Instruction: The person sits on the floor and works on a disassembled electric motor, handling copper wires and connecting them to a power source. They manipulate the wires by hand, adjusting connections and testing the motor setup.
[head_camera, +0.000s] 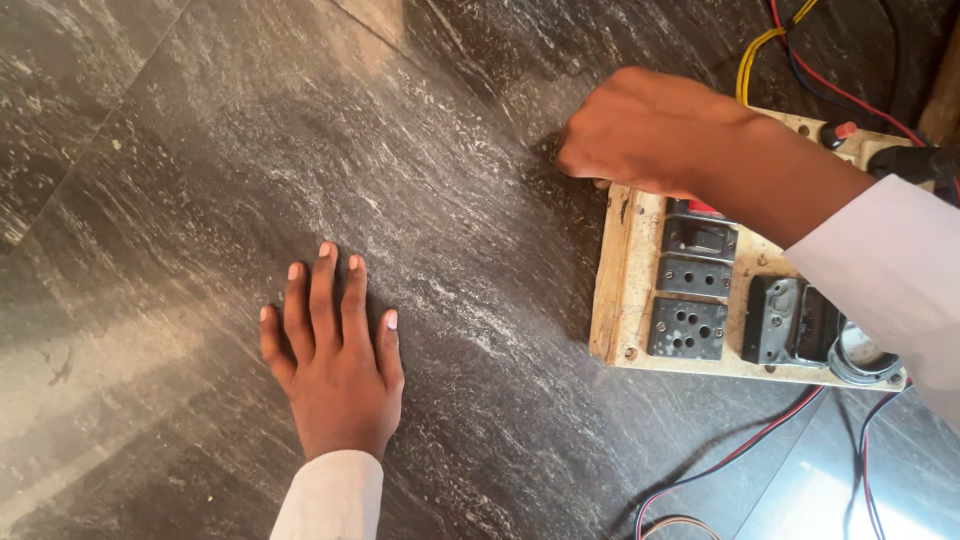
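Resting flat on the dark stone floor (200, 200), the left hand (335, 355) has its fingers (322, 295) loosely spread. The right hand (650, 130) curls shut over the wooden switchboard's (625, 290) top corner.

Polished streaked stone floor (200, 200), rough wooden board (622, 290)

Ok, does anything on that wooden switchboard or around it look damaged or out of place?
The wooden board lies flat on the dark stone floor, its edges chipped and rough. Loose red, yellow and dark wires trail from its far side and near corner. The right hand rests on its far corner; the left hand is flat on the floor.
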